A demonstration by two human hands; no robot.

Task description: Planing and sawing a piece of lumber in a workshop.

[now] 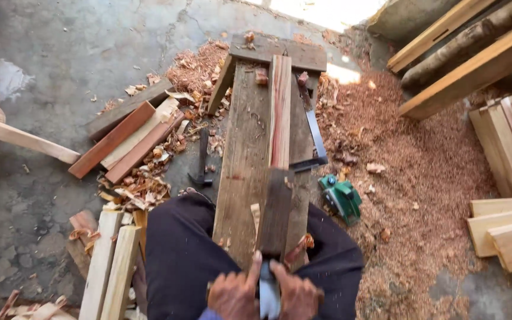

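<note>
Reddish wood strip [280, 112] runs straight ahead from both hands, left hand [235, 294] and right hand [296, 294] clenched around a hand plane [275, 213].

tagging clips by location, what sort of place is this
Most likely an open-air carpentry yard: sawdust over a concrete floor, a plank bench, stacked cut boards, and a green power tool.

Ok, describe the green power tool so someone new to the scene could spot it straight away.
Start at the long wooden workbench running up the middle, which the person straddles. Just off its right edge, level with the person's knee, the green power tool lies on the sawdust. It is the only green thing among brown wood and shavings.
</note>
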